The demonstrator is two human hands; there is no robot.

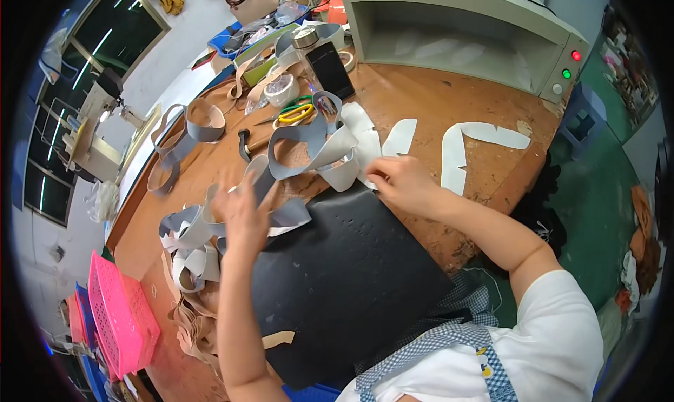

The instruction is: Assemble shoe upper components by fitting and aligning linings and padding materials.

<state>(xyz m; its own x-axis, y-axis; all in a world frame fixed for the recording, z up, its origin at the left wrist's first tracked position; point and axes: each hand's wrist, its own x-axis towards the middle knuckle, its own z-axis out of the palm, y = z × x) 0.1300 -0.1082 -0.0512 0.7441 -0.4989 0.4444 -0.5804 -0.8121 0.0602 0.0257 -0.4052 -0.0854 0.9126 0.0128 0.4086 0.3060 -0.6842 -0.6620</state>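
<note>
My left hand [242,216], smeared by motion, has its fingers spread over grey-and-white strips [289,214] at the left edge of a black mat [344,276]. Nothing shows in its grasp. My right hand [401,182] is closed in a pinch at the lower edge of a bundle of white cut pieces [361,137], just beyond the mat. The fingertips partly hide what they grip. Looped grey strips [298,153] lie against that bundle, between the two hands. Farther right are a single white piece [400,137] and a bent white piece [455,149].
Yellow-handled scissors [295,113], a phone [330,71] and a tape roll [281,91] sit farther back. A box-shaped machine [456,44] with lit buttons stands at the back right. Tan strips [196,325] pile up near a pink basket [123,318] on the left.
</note>
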